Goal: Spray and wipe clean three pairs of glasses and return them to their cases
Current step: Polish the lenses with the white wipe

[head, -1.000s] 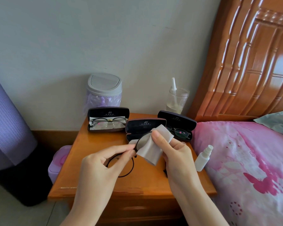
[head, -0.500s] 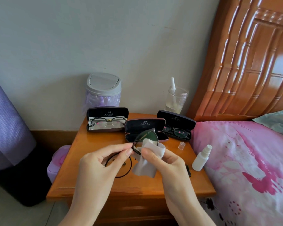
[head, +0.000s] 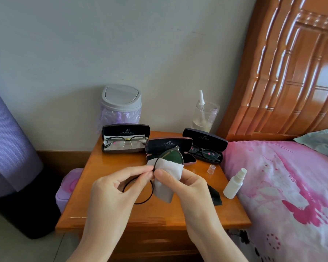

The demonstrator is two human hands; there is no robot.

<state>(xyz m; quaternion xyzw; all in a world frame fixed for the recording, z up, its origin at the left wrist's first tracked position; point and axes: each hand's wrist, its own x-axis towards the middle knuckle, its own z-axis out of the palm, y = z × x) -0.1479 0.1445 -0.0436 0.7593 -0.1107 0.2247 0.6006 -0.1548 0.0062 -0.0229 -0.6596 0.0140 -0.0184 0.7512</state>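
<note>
Fingers [head: 140, 174] pinching, my left hand [head: 110, 194] steadies the glasses [head: 172, 155] while my right hand [head: 187, 184] pinches the cloth [head: 164, 188] round them; I'd rub gently.

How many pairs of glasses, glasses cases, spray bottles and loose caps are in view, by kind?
Dark-framed pairs of glasses: 3, two cased, one held in a white cloth
Open dark hard-shell glasses cases: 3
White plastic spray bottle: 1
Small clear plastic cap: 1
Total: 8
</note>
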